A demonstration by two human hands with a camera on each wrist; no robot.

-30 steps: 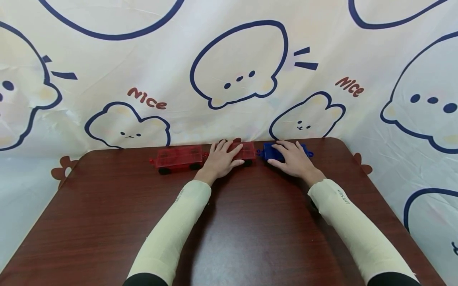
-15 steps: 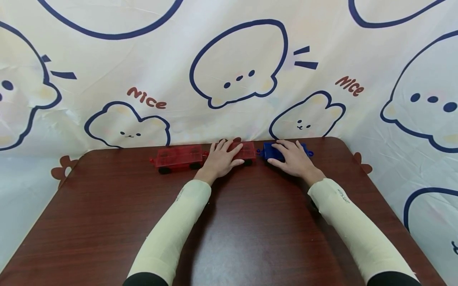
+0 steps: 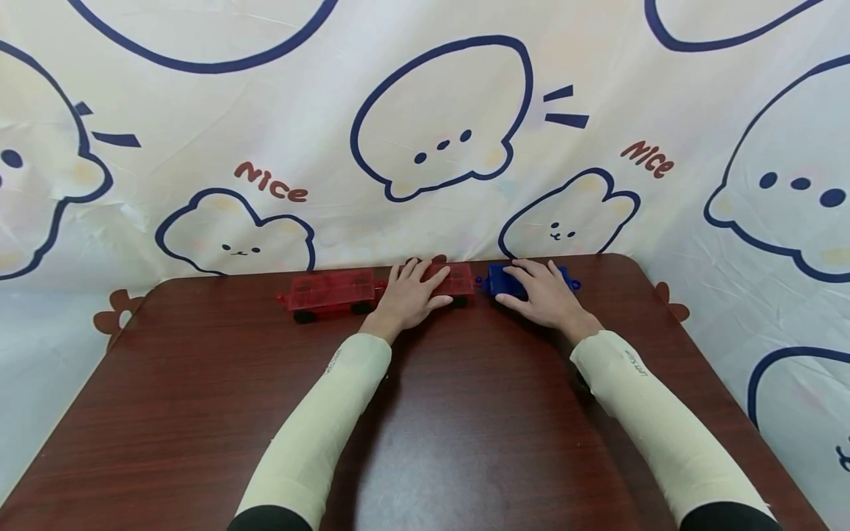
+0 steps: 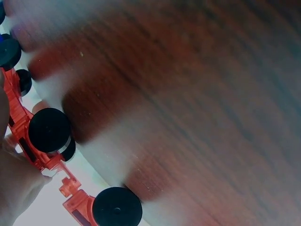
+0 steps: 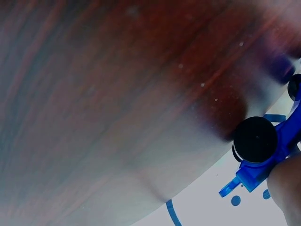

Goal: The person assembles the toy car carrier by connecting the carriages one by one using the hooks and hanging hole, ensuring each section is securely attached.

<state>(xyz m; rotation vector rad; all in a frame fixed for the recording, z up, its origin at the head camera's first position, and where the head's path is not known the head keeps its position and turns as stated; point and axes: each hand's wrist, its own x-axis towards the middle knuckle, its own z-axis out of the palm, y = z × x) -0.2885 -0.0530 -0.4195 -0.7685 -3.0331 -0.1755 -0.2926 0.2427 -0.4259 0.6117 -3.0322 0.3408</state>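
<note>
Three toy wagons stand in a row along the table's far edge. My left hand [image 3: 425, 286] grips the middle red wagon [image 3: 458, 279], fingers over its top and thumb on the near side. A second red wagon [image 3: 328, 293] stands coupled on its left, untouched. My right hand [image 3: 526, 285] grips the blue wagon [image 3: 494, 280] the same way, close beside the red one. The left wrist view shows the held red wagon [image 4: 19, 110] with black wheels, the other red wagon [image 4: 77, 207], and my left hand [image 4: 14, 181]. The right wrist view shows the blue wagon [image 5: 275, 153] and a fingertip [image 5: 287, 190].
The dark brown wooden table [image 3: 465, 428] spreads toward me with rounded far corners. A cream cloth printed with cartoon animals [image 3: 438, 125] hangs right behind the wagons. Cream sleeves cover both forearms.
</note>
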